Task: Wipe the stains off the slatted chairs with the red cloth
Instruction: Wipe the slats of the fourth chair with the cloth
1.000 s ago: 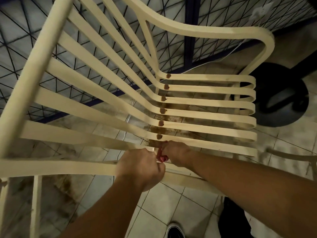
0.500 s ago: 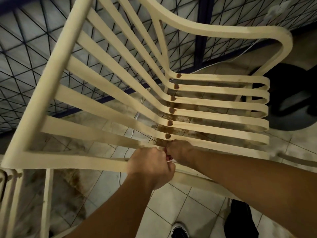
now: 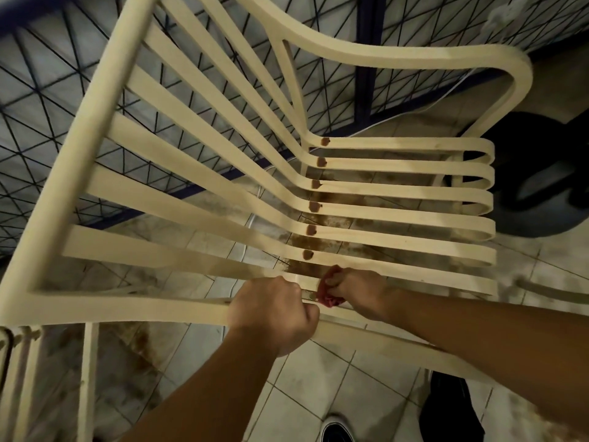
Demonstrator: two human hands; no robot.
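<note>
A cream slatted chair (image 3: 197, 161) fills the view from above. Brown stains (image 3: 310, 230) sit in a row where the seat slats bend into the back. My left hand (image 3: 274, 311) grips the chair's near armrest rail. My right hand (image 3: 357, 290) holds a bunched red cloth (image 3: 330, 287) against the nearest seat slat, just below the lowest stain. Most of the cloth is hidden inside the fingers.
A blue metal grille (image 3: 363, 59) stands behind the chair. Dirty tiled floor (image 3: 334, 378) shows through the slats. A dark round object (image 3: 541, 173) lies on the floor at right. Another cream chair's slats (image 3: 19, 378) show at lower left. My shoe (image 3: 336, 429) is at the bottom.
The camera has shifted, so the chair sits further right in view. More of the red cloth now shows at my right hand's fingers. My left hand keeps its grip.
</note>
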